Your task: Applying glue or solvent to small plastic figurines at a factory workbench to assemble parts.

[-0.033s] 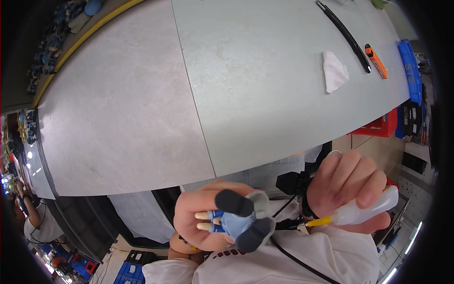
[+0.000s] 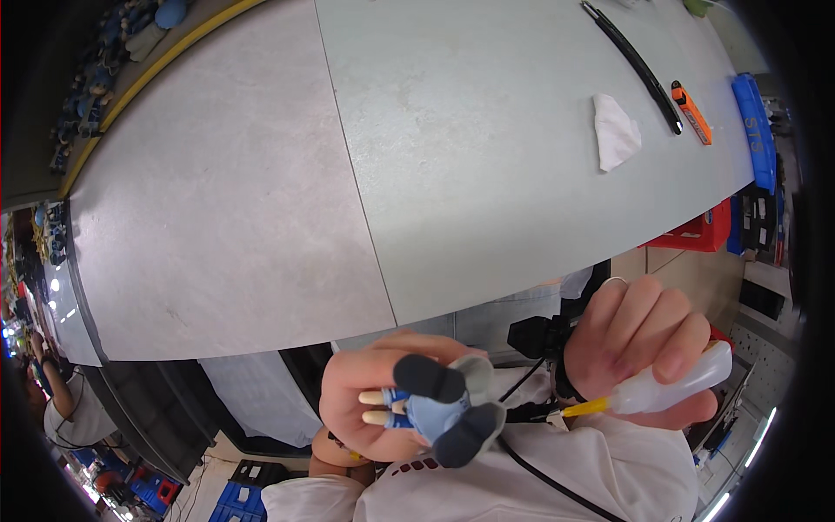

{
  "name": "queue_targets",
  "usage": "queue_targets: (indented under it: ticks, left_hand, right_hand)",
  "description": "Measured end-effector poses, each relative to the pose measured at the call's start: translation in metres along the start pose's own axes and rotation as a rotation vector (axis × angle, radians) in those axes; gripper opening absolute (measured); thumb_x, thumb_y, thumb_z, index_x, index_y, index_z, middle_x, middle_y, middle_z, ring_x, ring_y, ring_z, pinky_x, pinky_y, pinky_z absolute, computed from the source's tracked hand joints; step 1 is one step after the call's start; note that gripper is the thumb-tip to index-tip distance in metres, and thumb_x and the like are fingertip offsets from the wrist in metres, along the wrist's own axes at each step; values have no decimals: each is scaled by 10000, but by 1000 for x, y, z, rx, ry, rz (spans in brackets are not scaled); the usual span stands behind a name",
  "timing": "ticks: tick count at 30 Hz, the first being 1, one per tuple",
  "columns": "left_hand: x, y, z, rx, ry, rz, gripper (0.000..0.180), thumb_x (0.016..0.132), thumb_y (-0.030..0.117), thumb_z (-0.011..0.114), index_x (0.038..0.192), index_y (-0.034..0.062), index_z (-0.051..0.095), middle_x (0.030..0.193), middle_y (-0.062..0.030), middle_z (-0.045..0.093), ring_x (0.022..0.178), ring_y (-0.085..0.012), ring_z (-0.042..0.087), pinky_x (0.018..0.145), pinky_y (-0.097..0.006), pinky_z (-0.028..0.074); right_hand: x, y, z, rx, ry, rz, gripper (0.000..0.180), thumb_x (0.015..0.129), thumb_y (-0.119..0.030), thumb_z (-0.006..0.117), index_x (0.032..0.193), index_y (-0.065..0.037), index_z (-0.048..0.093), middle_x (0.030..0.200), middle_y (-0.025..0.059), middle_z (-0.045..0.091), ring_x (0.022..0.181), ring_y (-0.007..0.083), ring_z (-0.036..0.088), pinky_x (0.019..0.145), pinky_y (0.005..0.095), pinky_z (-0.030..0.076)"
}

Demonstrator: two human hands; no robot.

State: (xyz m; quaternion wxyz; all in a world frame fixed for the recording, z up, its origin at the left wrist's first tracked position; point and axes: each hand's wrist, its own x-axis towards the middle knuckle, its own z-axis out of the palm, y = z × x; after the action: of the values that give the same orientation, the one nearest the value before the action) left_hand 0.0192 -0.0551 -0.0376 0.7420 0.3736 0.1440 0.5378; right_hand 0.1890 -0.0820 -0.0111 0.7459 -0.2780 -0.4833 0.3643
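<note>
Both hands work below the grey table's (image 2: 417,157) near edge: left hand (image 2: 370,409) grips a small blue toy figure (image 2: 435,409) with dark ears, while right hand (image 2: 644,344) squeezes a clear glue bottle (image 2: 674,383), its yellow nozzle (image 2: 584,407) pointing at the figure.

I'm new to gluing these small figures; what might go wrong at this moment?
The yellow nozzle of the squeeze bottle in the right hand points at the toy figure. The left hand cups it closely, so a hard squeeze may wet those fingers. Held off the table, it could drop.
</note>
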Motion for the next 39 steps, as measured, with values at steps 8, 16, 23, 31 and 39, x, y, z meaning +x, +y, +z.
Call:
queue_targets:
  ticks: [8,16,23,31,39]
  left_hand:
    - [-4,7,7,59,76,-282,339,724,76,576,999,-73,446,935,-251,507,789,-248,541,735,-335,420]
    - [-3,9,10,222,21,-317,470,688,250,621,990,-36,401,864,-183,493,638,-169,511,582,-278,410]
    - [-2,11,29,209,390,-369,790,682,461,592,1157,-101,305,711,-111,502,489,-105,467,435,-226,407]
    - [-6,7,16,460,223,-177,568,592,426,686,778,-74,492,729,-147,524,543,-148,549,514,-281,502]
    - [-10,2,11,544,215,-132,609,557,474,683,789,-60,503,698,-114,507,546,-145,549,519,-266,497]
  right_hand:
    - [2,-4,-3,71,41,51,414,788,-465,443,784,-54,497,644,53,482,547,134,454,452,213,339]
    - [4,-7,1,47,168,97,329,772,-407,496,753,-78,504,569,31,422,511,108,399,454,227,284]
    - [2,-2,-5,37,80,31,446,780,-476,449,783,-33,498,642,55,458,520,140,448,378,219,319]
    - [1,-6,2,9,-68,66,427,768,-460,483,770,-34,503,621,60,478,508,131,462,398,206,324]
    - [-3,-4,10,-164,-22,163,425,735,-497,509,752,-73,520,623,33,485,493,123,471,363,206,324]
